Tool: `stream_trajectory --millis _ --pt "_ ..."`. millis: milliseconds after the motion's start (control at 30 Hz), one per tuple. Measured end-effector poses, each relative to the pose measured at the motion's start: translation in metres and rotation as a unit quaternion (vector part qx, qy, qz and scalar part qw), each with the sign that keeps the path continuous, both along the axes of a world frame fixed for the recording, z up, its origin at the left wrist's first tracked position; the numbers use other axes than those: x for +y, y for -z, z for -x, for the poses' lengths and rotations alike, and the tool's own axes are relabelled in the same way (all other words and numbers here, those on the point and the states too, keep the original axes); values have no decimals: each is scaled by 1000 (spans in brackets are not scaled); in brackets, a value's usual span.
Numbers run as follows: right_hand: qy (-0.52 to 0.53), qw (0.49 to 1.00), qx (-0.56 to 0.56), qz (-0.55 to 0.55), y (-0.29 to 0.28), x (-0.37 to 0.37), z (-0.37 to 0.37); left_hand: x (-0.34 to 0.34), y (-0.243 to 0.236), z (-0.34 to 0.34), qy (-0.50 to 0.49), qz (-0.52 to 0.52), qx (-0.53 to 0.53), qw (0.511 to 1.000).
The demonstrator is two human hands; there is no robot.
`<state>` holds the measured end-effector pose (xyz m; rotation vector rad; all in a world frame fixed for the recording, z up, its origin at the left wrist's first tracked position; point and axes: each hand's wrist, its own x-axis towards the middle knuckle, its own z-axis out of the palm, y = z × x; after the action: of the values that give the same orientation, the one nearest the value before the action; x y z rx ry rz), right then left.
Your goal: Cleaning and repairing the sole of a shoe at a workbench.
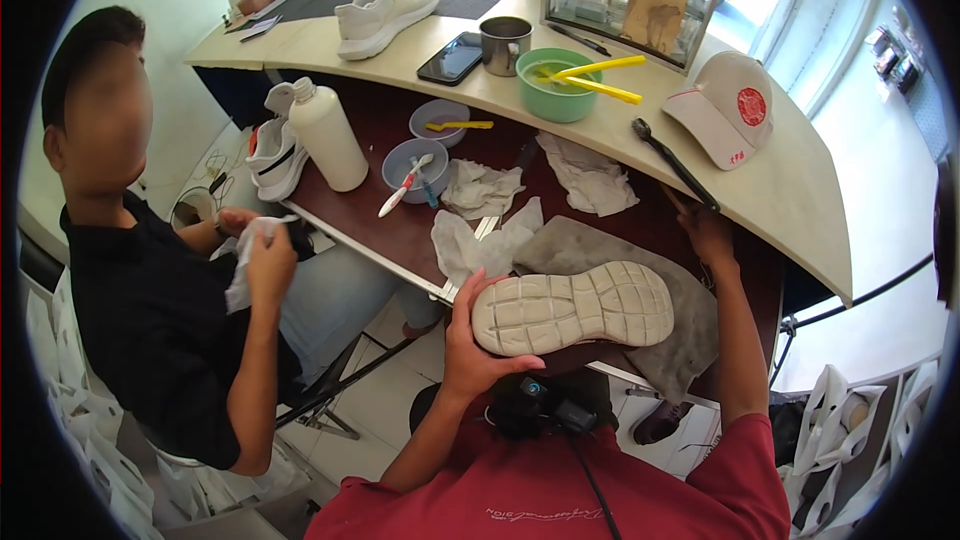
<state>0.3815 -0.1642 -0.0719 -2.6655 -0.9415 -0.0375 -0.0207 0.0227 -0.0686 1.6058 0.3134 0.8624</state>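
My left hand (470, 345) is closed round the heel end of a shoe (575, 310), whose off-white, grooved sole faces up. Beneath the shoe lies a stained grey cloth (590, 245) on the dark red lower shelf. At the right, under the counter's edge, my right hand (708, 238) is in shade with its fingers curled. A thin brown, stick-like thing (673, 198) shows at those fingertips; what it is I cannot make out. Crumpled white wipes (480, 240) lie just beyond the shoe. A black-handled brush (675, 165) rests on the counter above my right hand.
On the lower shelf stand a white bottle (328, 135), a white shoe (275, 160) and a bowl with brushes (415, 172). The counter holds a green bowl (560, 105), metal mug (505, 45), phone (450, 58) and cap (720, 108). A seated person (160, 270) at left holds a white cloth.
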Motion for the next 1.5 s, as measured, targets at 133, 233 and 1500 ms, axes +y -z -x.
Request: stream_trajectory --millis 133,233,1500 --pt "-23 999 20 -24 -1 -5 7 1 1 6 17 52 34 998" --pt "-40 991 102 -81 -30 -14 43 2 7 8 -4 45 -20 999" --pt "-528 804 -129 -241 -220 89 170 -4 -114 -70 21 -87 -86 992"
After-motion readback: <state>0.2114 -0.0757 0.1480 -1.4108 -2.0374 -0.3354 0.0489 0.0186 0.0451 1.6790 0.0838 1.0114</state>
